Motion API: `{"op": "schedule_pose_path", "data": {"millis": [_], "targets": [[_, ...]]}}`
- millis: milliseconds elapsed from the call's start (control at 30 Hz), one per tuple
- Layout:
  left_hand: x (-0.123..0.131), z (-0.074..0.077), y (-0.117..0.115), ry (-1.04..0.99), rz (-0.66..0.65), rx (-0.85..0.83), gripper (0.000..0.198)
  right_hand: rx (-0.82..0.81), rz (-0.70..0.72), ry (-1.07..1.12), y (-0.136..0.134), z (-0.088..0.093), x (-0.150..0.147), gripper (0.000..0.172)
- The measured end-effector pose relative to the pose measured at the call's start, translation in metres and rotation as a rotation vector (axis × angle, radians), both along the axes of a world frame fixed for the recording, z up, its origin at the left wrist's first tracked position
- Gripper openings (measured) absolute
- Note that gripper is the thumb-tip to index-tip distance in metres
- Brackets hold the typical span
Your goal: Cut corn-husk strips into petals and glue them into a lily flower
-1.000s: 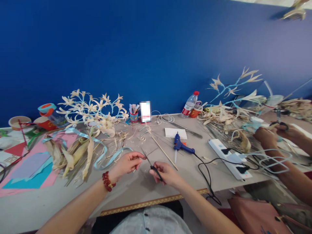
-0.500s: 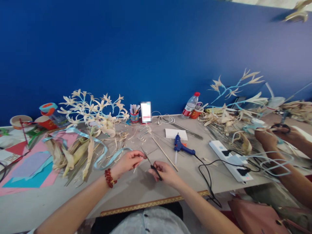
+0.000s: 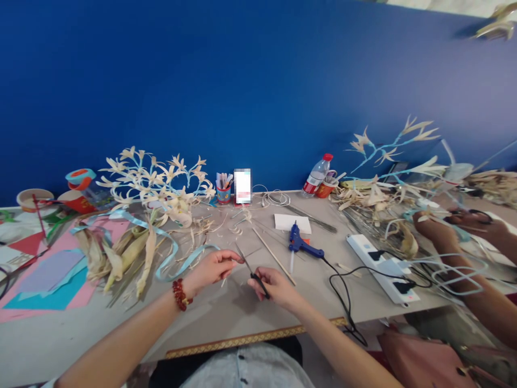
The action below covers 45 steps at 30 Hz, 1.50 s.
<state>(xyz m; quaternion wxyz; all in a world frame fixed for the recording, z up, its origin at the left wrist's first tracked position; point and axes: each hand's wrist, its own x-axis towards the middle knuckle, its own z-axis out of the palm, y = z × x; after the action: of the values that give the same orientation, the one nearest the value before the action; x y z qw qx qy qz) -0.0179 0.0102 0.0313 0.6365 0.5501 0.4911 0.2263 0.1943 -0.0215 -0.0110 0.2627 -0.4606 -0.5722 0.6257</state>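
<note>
My right hand (image 3: 276,286) grips black-handled scissors (image 3: 258,283) near the middle of the table, their blades pointing up and left. Just left of the blades, my left hand (image 3: 216,268), a red bead bracelet on its wrist, has its fingers pinched together. Whatever lies between those fingertips is too small to make out; a pale bit shows below them. A light blue ribbon (image 3: 186,265) curls on the table behind my left hand. Beyond the scissors lie a thin wooden stick (image 3: 272,254) and a blue glue gun (image 3: 302,243).
Husk flowers (image 3: 161,186) on blue stems stand at back left, dried corn husks (image 3: 127,253) before them. A phone (image 3: 243,186) leans near the wall. To the right are a bottle (image 3: 317,178), a power strip (image 3: 379,269) with cables, and another person's hands (image 3: 438,231) holding scissors.
My hands and the scissors stay almost where they were. At the right, the other person's hands have shifted slightly, the nearer one moving left.
</note>
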Motion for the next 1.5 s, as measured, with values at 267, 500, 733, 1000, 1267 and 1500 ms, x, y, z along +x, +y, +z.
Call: {"op": "schedule_pose_path", "data": {"millis": [267, 500, 733, 1000, 1267, 1500], "targets": [[0.006, -0.004, 0.003, -0.011, -0.005, 0.076, 0.031, 0.018, -0.026, 0.005, 0.0, -0.001, -0.004, 0.046], [0.003, -0.004, 0.003, -0.017, -0.019, 0.082, 0.031, 0.016, -0.02, 0.005, 0.001, -0.003, -0.004, 0.046], [0.003, -0.005, 0.002, -0.023, 0.002, 0.06, 0.03, 0.045, -0.022, -0.015, 0.0, -0.005, -0.004, 0.046], [0.007, -0.002, 0.003, 0.007, 0.037, 0.039, 0.025, 0.04, 0.002, -0.05, 0.002, -0.007, -0.003, 0.044], [0.007, -0.004, 0.007, 0.034, 0.003, 0.034, 0.029, -0.022, 0.045, -0.141, 0.005, 0.003, -0.002, 0.043], [0.012, -0.008, 0.014, 0.026, 0.029, 0.007, 0.029, 0.016, 0.043, -0.276, 0.023, 0.005, -0.005, 0.041]]}}
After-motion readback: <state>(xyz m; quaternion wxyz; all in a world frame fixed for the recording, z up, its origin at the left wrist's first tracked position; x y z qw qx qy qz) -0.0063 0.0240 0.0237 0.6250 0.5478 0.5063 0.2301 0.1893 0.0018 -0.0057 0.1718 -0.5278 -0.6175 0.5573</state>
